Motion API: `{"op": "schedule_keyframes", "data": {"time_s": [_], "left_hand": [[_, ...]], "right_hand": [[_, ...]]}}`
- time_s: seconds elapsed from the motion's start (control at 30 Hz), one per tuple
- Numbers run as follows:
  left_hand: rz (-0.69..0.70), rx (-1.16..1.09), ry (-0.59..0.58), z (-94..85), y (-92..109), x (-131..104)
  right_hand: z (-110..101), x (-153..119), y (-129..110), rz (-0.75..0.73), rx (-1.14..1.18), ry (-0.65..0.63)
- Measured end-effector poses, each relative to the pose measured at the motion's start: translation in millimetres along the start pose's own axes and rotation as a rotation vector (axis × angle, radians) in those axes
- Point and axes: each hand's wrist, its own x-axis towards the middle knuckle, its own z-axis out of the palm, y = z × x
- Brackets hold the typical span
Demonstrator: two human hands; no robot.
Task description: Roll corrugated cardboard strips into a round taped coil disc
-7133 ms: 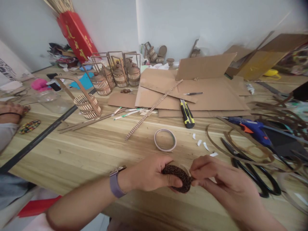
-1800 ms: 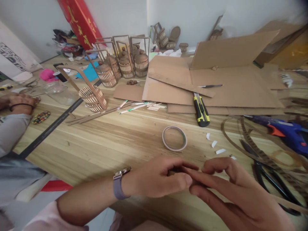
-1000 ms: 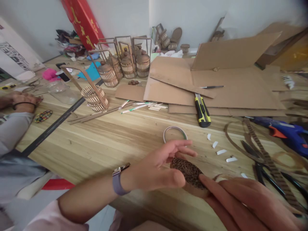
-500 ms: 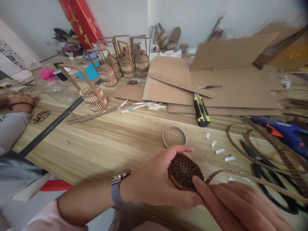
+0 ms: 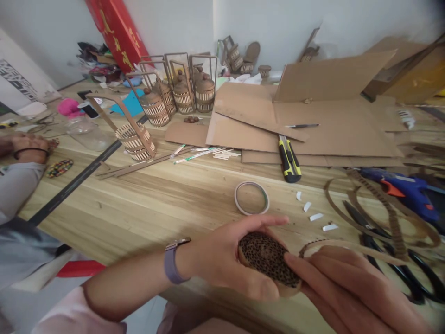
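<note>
My left hand is curled around a round coil of corrugated cardboard, its brown honeycomb-like face turned up. The left thumb and forefinger lie along opposite sides of the coil. My right hand pinches the coil's right rim between its fingers, and some of those fingertips are hidden. A narrow corrugated cardboard strip runs out beside the right hand and arcs to the right. Just beyond the left hand a roll of tape lies flat on the wooden table.
Black scissors, loose cardboard strips and a blue glue gun lie at right. A yellow-black utility knife rests by cardboard sheets. Several small lidded baskets stand behind. Another person's hands are at far left.
The coil has tilted and turned slightly in my left hand, whose thumb has moved along its near side. My right fingers have shifted from the coil's face to its right rim.
</note>
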Motion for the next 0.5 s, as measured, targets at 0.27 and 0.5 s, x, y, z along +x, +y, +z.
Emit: {"op": "schedule_keyframes", "data": {"time_s": [0.27,0.5], "left_hand": [[-0.006,0.254,0.209,7.1,6.7,3.4],[-0.015,0.160,0.233,14.2,2.8,1.5]], "right_hand": [[-0.6,0.4,3.7,-0.153,-0.216,-0.013],[5.5,-1.5,3.3,-0.066,-0.078,0.000]]}}
